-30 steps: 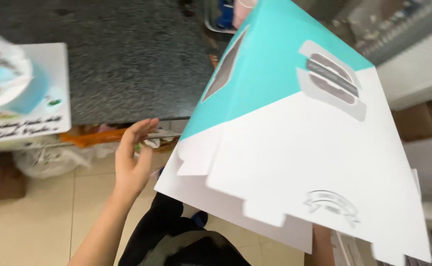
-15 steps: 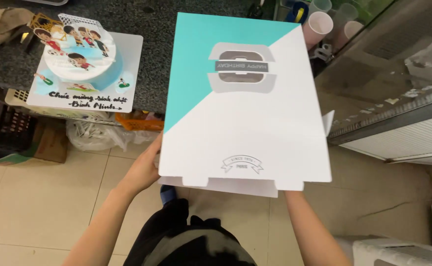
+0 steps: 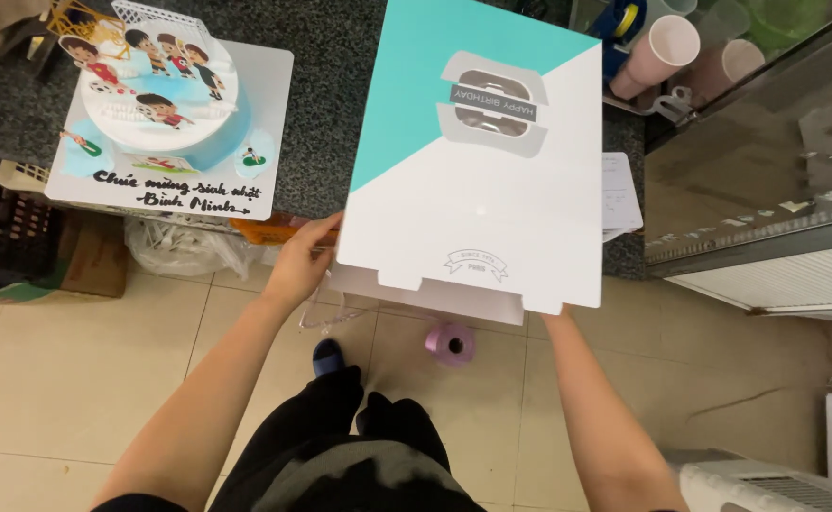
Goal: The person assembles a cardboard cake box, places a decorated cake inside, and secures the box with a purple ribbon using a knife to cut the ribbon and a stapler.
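Teal-and-white flat cake box [image 3: 478, 161] has levelled out over the table's front edge since a moment ago; left hand [image 3: 300, 261] grips its near-left corner, right hand hidden beneath, grip unclear.

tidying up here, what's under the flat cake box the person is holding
Below the flat cake box, a pink ribbon roll lies on the tiled floor. Further up, the box covers part of the dark counter, so anything there is hidden.
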